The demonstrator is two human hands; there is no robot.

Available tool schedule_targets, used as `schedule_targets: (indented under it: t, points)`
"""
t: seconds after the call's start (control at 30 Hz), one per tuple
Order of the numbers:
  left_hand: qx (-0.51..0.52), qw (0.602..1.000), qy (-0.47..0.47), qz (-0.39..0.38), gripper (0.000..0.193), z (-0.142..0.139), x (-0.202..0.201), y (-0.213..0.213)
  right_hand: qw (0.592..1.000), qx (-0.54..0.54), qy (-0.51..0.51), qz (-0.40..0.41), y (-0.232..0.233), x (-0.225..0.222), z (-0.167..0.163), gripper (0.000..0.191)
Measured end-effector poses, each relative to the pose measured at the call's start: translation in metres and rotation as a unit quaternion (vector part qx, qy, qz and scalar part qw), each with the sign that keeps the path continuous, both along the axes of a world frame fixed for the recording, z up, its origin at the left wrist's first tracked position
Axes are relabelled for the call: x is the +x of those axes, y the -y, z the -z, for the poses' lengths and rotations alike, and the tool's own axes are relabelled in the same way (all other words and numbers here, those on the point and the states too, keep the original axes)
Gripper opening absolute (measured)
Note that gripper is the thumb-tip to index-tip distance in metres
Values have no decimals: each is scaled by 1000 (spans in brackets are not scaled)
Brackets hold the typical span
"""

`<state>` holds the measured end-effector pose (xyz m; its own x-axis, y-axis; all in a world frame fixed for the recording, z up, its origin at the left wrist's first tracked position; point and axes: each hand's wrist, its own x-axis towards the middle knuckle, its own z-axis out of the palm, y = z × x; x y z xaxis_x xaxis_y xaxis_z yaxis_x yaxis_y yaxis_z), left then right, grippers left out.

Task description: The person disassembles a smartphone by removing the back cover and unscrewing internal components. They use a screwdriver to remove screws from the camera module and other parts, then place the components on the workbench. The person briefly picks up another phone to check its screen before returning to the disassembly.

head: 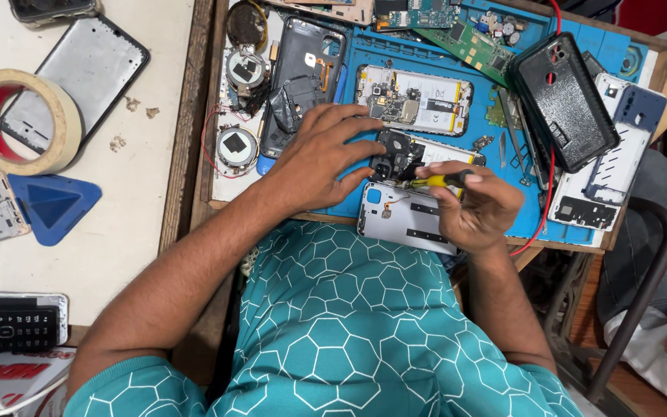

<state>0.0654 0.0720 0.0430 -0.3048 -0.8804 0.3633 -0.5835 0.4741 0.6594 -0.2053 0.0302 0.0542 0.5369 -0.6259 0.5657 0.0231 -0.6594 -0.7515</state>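
Observation:
My left hand [324,154] rests on an opened phone [414,154] lying on the blue work mat [364,58], its fingers pressing the phone's dark camera end. My right hand [476,207] grips a small screwdriver with a yellow and black handle [443,181], its tip pointing left at that phone. A silver phone back cover [403,220] lies just below, at the mat's near edge, under my right hand. A second opened phone with a white battery [418,99] lies just beyond my left hand.
A black rugged case [565,100] and a white phone frame [611,162] lie at the right with a red wire [551,174]. Circuit boards [465,42] and round parts [238,147] sit behind. On the left table are a tape roll [21,120], blue triangular pick [52,205] and keypad phone [13,324].

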Motion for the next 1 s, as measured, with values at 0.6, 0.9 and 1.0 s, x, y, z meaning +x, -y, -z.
schedule_targets:
  t: [0.6, 0.9, 1.0]
  points:
    - [10, 1000, -19, -11, 13, -7, -9, -2, 991, -36, 75, 103, 11, 3, 2, 48]
    - [32, 999, 37, -13, 17, -8, 4, -5, 995, -11, 16, 98, 27, -1, 12, 50]
    - [32, 999, 41, -14, 18, -8, 5, -2, 995, -11, 13, 99, 28, 1, 12, 49]
